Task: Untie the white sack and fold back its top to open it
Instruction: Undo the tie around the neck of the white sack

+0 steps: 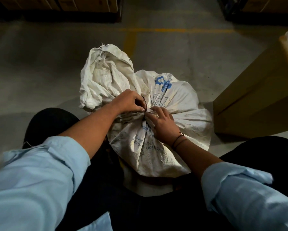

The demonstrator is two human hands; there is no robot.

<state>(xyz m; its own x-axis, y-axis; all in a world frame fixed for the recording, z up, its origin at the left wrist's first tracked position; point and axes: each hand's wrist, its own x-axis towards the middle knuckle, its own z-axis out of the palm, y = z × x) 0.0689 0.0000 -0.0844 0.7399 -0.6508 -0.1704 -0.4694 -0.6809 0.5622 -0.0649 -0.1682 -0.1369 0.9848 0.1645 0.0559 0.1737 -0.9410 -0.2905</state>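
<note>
Directly below the head camera, the white sack is seen standing on the grey floor between the person's dark-trousered knees. Its neck is cinched by a dark cord, and its loose top is flopped toward the far left. The cord's loop is pinched by the curled fingers of the left hand. The right hand is laid on the gathered neck beside the knot, fingers bent; whether anything is gripped cannot be told. A cardboard box is seen at the right.
</note>
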